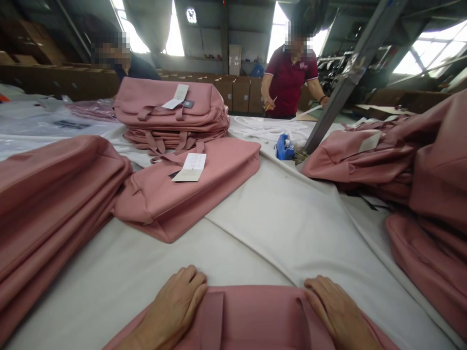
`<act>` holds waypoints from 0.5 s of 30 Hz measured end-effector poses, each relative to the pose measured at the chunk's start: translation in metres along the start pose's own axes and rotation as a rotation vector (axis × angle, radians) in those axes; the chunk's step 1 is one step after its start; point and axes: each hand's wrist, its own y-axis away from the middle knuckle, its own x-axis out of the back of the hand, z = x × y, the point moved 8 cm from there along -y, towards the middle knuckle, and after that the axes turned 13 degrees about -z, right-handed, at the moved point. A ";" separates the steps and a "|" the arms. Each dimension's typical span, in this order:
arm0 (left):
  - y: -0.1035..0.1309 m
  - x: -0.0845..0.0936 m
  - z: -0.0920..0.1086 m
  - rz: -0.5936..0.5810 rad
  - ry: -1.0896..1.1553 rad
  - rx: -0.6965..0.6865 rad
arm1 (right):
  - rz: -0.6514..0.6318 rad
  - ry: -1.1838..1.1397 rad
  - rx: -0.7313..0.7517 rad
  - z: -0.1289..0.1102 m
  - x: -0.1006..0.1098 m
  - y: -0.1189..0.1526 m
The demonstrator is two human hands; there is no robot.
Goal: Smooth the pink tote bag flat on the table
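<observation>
Hands, left hand (pixel 175 304) and right hand (pixel 337 311), lie flat on pink bag (pixel 255 321).

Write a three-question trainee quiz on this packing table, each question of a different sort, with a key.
1. True or false: both hands, the left hand and the right hand, lie flat on the nearest pink bag.
2. What lies on the single pink bag mid-table? A) scissors B) a paper tag C) a cup
3. Fill in: the person in the maroon shirt stands at the table's ____ end.

Key: 1 true; 2 B; 3 far
</observation>
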 end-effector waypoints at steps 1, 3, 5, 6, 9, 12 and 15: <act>-0.003 -0.001 -0.002 0.018 -0.005 0.001 | -0.025 -0.014 -0.015 0.001 -0.003 -0.001; -0.010 -0.001 -0.006 0.063 -0.024 0.008 | -0.065 -0.036 -0.039 0.002 -0.008 -0.005; -0.018 0.001 -0.010 0.101 -0.032 0.015 | -0.077 -0.037 -0.043 0.001 -0.008 -0.009; -0.020 0.004 -0.011 0.116 -0.031 0.014 | -0.077 -0.022 -0.037 0.000 -0.007 -0.011; -0.007 0.017 -0.004 0.184 -0.031 -0.002 | -0.052 0.056 -0.002 -0.007 -0.001 -0.014; 0.041 0.021 0.022 0.315 -0.128 -0.044 | -0.020 0.099 0.023 -0.011 0.006 -0.013; 0.095 -0.018 0.064 0.302 -0.356 -0.214 | -0.002 0.113 0.050 -0.015 0.011 -0.011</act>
